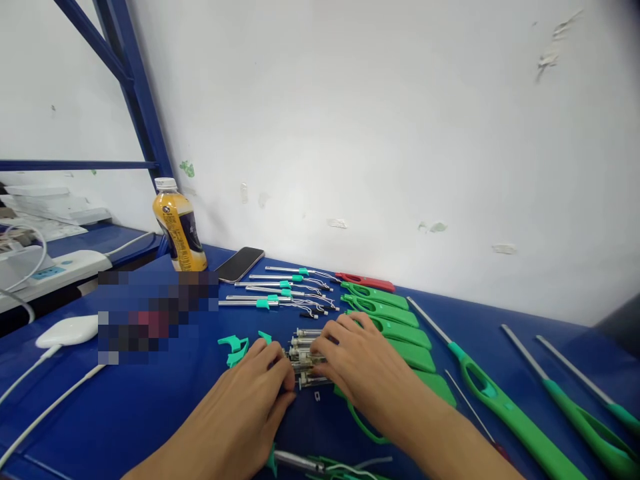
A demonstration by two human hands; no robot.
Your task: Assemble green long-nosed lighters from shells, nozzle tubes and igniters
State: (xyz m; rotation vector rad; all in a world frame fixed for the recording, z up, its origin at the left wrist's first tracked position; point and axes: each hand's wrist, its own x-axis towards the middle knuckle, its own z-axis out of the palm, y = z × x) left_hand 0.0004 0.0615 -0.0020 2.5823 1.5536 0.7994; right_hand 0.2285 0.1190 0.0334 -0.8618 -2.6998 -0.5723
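Observation:
A row of small clear cylinders with metal ends [306,341] lies on the blue table between my hands. My left hand [260,383] is at their left ends, its fingers curled and pressed together; what they hold is hidden. From the right, my right hand [350,347] reaches over the cylinders with bent fingertips on one of them. Teal plastic pieces [235,350] are left of my left hand. Beyond the hands lie metal rods with teal clips and wires [285,293]. Green handle shells [405,333] lie partly behind my right hand, with a red one [365,281] at the back.
A yellow bottle [180,230] and a phone [241,265] stand and lie at the back left. Assembled green lighters [515,413] with long rods are at the right, near a thin screwdriver [470,403]. White cables [50,413] cross the left side.

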